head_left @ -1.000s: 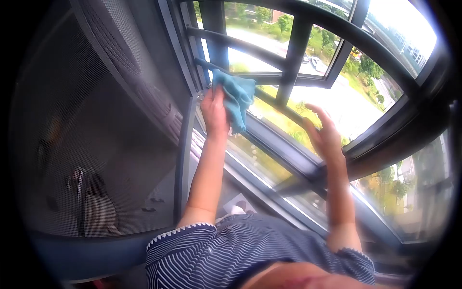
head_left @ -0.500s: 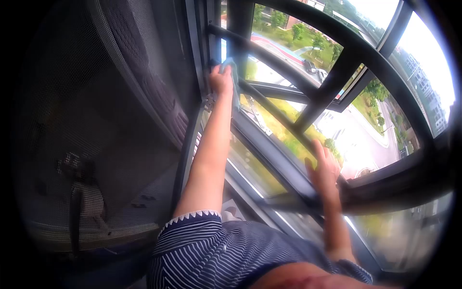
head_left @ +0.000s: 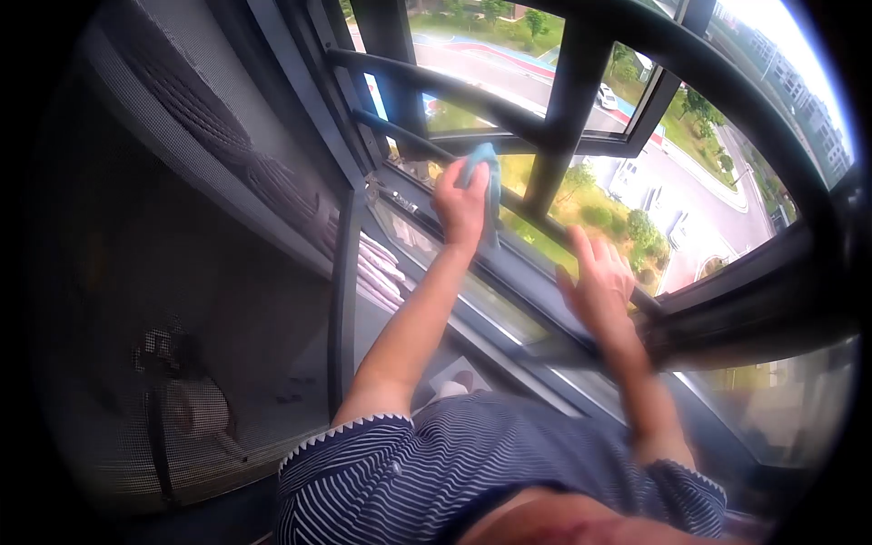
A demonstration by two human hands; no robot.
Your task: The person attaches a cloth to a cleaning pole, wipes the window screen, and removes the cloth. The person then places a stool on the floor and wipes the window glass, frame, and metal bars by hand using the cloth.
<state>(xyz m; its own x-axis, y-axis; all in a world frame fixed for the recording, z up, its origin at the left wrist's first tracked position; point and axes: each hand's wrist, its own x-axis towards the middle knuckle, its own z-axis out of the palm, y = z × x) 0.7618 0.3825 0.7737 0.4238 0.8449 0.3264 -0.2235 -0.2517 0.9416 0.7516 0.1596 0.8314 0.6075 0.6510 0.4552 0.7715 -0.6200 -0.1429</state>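
Observation:
A light blue cloth (head_left: 491, 186) is bunched in my left hand (head_left: 460, 207), whose thumb and fingers close around it at the lower railing bar (head_left: 404, 136). Part of the cloth hangs down past the bar. To the right, my right hand (head_left: 599, 283) lies at the same bar with its fingers stretched out and nothing in them. Whether its palm presses on the bar is hidden. Below both hands runs the dark window frame (head_left: 522, 280).
An upper bar (head_left: 445, 86) and a curved dark bar (head_left: 727, 77) cross the window opening. Beyond them a sash (head_left: 636, 136) stands swung outward, high above a road. On the left are a mesh screen (head_left: 254, 354) and a gathered curtain (head_left: 204, 113).
My left hand has moved right along the bar with the cloth, away from the left window post. My right hand stays by the bar. The view has shifted.

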